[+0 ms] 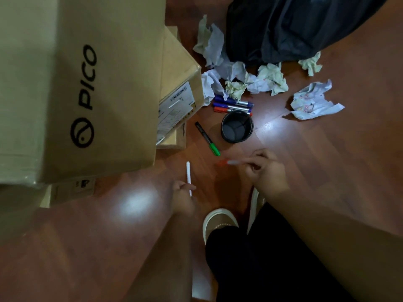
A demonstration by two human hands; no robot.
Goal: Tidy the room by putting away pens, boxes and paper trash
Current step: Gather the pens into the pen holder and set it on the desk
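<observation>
My left hand (182, 197) pinches a white pen (188, 175) low over the wooden floor. My right hand (267, 171) holds a blurred red-capped pen (229, 162) just above the floor. A black marker with a green cap (207, 138) lies on the floor beside a black pen cup (237, 127), which stands upright. Blue and red pens (233, 106) lie in a bunch behind the cup. Several crumpled paper balls (270, 78) are scattered beyond, one larger wad (311, 101) to the right. A big cardboard box marked PICO (87, 88) fills the left.
Smaller cardboard boxes (181, 83) are stacked beside and under the big box. A black trash bag (294, 27) lies at the top right. My shoe (218, 221) and dark trouser leg are at the bottom centre.
</observation>
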